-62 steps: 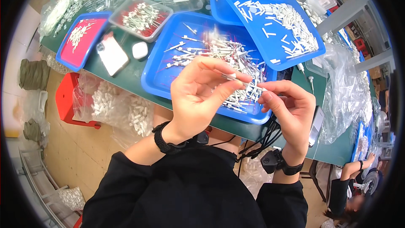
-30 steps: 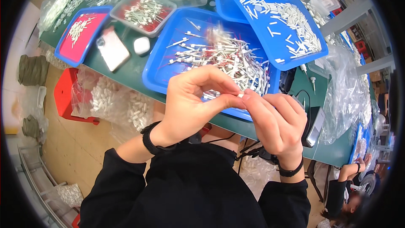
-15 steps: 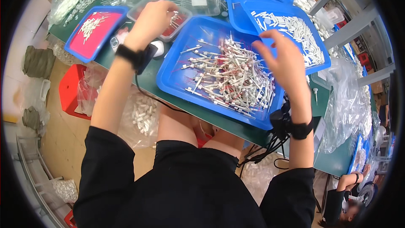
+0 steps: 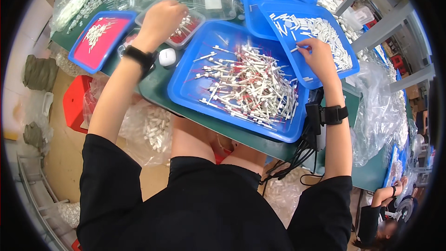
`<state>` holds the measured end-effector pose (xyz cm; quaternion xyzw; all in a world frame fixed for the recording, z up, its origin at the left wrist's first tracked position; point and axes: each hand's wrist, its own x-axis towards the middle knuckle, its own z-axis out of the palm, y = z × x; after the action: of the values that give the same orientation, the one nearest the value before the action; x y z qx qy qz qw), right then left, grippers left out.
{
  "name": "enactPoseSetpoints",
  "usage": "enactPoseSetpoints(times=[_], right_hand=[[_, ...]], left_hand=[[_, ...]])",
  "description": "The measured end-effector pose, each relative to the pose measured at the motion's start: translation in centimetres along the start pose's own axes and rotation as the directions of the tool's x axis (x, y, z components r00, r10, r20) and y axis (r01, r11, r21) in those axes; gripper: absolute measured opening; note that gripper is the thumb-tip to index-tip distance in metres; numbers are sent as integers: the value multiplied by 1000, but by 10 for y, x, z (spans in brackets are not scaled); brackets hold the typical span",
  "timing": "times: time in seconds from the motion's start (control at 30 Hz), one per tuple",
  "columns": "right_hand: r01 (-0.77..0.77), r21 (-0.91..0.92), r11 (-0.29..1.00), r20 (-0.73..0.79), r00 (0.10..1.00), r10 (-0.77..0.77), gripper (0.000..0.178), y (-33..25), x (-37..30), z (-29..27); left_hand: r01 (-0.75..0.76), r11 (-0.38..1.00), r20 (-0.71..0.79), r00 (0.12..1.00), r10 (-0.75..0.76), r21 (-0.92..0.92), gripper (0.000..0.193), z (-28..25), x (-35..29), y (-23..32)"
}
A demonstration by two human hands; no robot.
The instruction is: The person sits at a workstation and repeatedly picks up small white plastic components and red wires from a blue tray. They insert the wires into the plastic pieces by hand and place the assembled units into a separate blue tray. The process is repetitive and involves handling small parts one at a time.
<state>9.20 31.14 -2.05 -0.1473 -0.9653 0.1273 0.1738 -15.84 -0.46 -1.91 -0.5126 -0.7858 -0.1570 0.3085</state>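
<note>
My left hand (image 4: 163,21) hangs over a clear plastic box (image 4: 200,27) with red lining and thin white sticks in it. Its fingers are curled, and whatever they may hold is hidden. At the right, the thumb and fingertips of my right hand (image 4: 319,59) pinch a small white tube (image 4: 294,49) above the near edge of a blue tray (image 4: 307,82) of loose white tubes (image 4: 320,30). Between my hands a larger blue tray (image 4: 193,98) bears a heap of thin white sticks (image 4: 255,81) with small white pieces and red strands.
A blue tray (image 4: 80,65) with a pink-red base and white sticks lies at the left. A white rounded case (image 4: 167,57) sits beside my left wrist. Cables (image 4: 297,160) hang at the table's right front edge. Clear plastic bags (image 4: 371,107) lie right; another person (image 4: 378,209) works at lower right.
My right hand has moved from above the middle tray to the tray of tubes and closed on a small white tube. My left hand has shifted slightly left, fingers still curled.
</note>
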Motion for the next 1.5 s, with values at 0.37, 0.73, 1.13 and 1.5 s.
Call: enactPoseSetpoints(times=[0.37, 0.73, 1.13, 1.5], right_hand=[[-4, 377, 926, -179, 981, 77, 17, -68, -34, -44], [-83, 938, 338, 91, 996, -10, 18, -128, -106, -66], [-139, 890, 434, 125, 990, 60, 20, -124, -116, -68], [2, 528, 849, -79, 996, 47, 6, -132, -122, -55]], left_hand=[[336, 101, 287, 899, -331, -936, 16, -85, -5, 104], [341, -389, 447, 866, -223, -856, 10, -86, -28, 183], [345, -226, 399, 878, -266, -911, 8, -77, -31, 193], [87, 391, 96, 995, 2, -916, 26, -67, -29, 193]])
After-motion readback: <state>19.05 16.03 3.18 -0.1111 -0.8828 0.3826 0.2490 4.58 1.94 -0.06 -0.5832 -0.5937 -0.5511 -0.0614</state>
